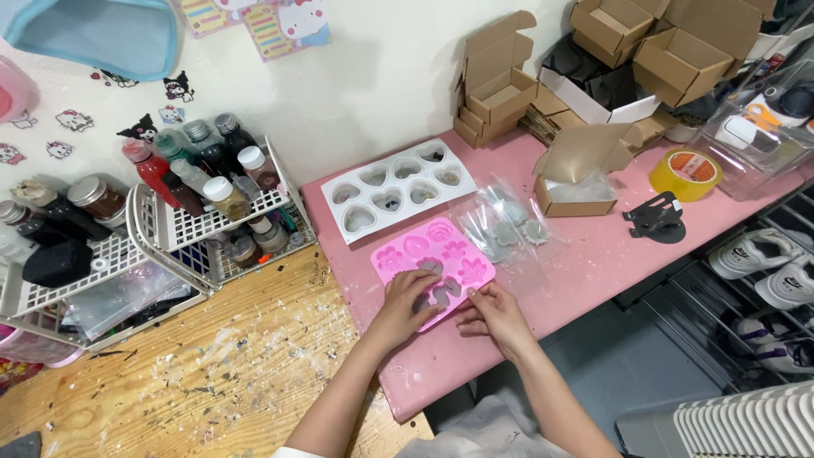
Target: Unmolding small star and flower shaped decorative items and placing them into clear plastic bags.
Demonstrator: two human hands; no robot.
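A pink flower-shaped silicone mould lies on the pink tabletop. My left hand rests on its near edge, fingers pressing a cavity with a grey cast piece. My right hand pinches the mould's near right corner. Just right of the mould lies a clear plastic bag with several grey cast pieces on it. A white heart-cavity mould sits behind the pink one.
White wire racks of bottles and jars stand at left on a paint-spattered wooden table. Cardboard boxes, an open small box, a yellow tape roll and a black stand lie at right. Shoes sit below.
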